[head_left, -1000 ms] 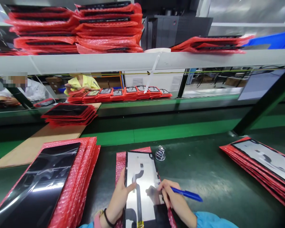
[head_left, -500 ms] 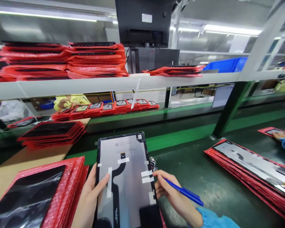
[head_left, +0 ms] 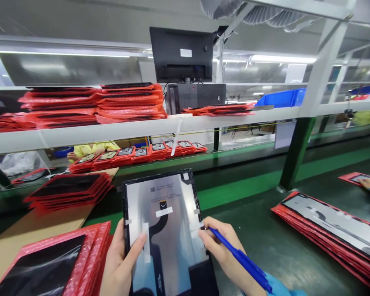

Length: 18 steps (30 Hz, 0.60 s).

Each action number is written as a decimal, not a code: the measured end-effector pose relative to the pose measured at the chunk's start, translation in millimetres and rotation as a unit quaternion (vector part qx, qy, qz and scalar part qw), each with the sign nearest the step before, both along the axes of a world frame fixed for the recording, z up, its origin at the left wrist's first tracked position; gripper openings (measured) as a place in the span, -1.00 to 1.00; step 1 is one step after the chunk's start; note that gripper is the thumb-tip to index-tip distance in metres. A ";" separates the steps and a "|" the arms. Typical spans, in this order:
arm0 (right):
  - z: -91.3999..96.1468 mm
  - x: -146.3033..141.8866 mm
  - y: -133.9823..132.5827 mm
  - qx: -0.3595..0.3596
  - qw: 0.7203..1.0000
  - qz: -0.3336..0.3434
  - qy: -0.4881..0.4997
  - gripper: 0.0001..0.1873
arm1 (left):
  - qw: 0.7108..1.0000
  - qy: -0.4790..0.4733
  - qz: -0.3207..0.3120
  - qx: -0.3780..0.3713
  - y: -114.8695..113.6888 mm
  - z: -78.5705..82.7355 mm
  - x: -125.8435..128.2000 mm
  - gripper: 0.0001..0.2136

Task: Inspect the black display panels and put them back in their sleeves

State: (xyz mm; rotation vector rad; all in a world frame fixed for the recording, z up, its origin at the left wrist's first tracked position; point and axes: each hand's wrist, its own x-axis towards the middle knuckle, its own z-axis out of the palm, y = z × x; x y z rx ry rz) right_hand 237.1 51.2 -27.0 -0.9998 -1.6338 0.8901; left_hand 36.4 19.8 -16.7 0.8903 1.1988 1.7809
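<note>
A tablet display panel [head_left: 179, 242] with a silvery back, a black frame and a dark ribbon cable [head_left: 156, 246] is tilted up in front of me. My left hand [head_left: 120, 259] grips its left edge, thumb over the back beside a white tape strip [head_left: 146, 242]. My right hand [head_left: 223, 244] is closed around a blue pen [head_left: 240, 261], which slants back toward the wrist. Its thumb and forefinger pinch at the panel's right edge, by a pale tape strip [head_left: 197, 228]. Whether they hold the tape, I cannot make out.
Stacked panels in red bubble bags lie at left [head_left: 86, 259], farther left [head_left: 80, 189] and right [head_left: 327, 242]. Above runs a white shelf rail [head_left: 135, 127] with more red bags, a monitor [head_left: 181, 53] and a blue bin [head_left: 280, 98]. A co-worker's hand [head_left: 368, 181] shows at far right.
My view has tilted upward. My right thumb and forefinger have moved onto the panel's right edge by the tape, and the panel has turned slightly. The left hand keeps its grip.
</note>
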 end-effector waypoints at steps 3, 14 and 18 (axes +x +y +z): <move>-2.5 -5.5 13.7 -0.011 0.999 -0.007 0.035 -0.74 | 0.999 0.033 0.000 0.029 4.2 -3.6 -0.2 -0.42; -24.8 -11.1 15.3 -0.209 0.847 0.253 0.419 -0.39 | 0.790 0.531 -0.073 0.297 23.7 -41.0 -22.5 -0.58; -22.2 -12.7 17.6 -0.232 0.859 0.199 0.411 -0.52 | 0.706 0.610 -0.142 0.331 28.8 -32.2 -21.1 -0.38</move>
